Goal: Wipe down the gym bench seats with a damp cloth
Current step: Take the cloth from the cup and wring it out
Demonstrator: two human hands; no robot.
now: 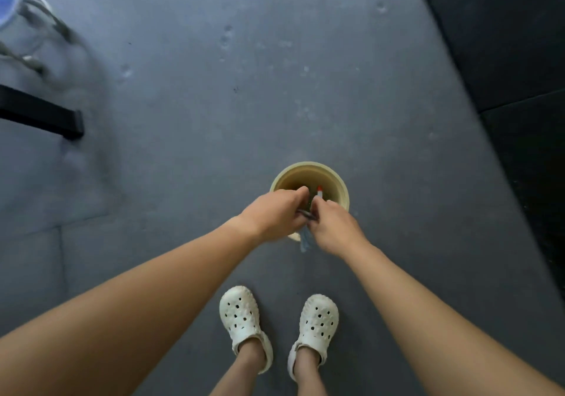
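Observation:
A cream bucket (338, 185) stands on the grey floor just ahead of my feet. Above its near rim, my left hand (272, 213) and my right hand (334, 227) both grip a twisted cloth (305, 213); a pale blue end of it hangs down below my right hand. The cloth's middle looks dark and bunched between my fists. Inside the bucket a small red and white object (319, 190) shows. No bench seat is in view.
My feet in white clogs (241, 319) stand behind the bucket. A black bar of gym equipment (42, 114) reaches in from the left, with a blurred metal frame (33, 31) above it. Darker mats (504, 44) cover the floor on the right.

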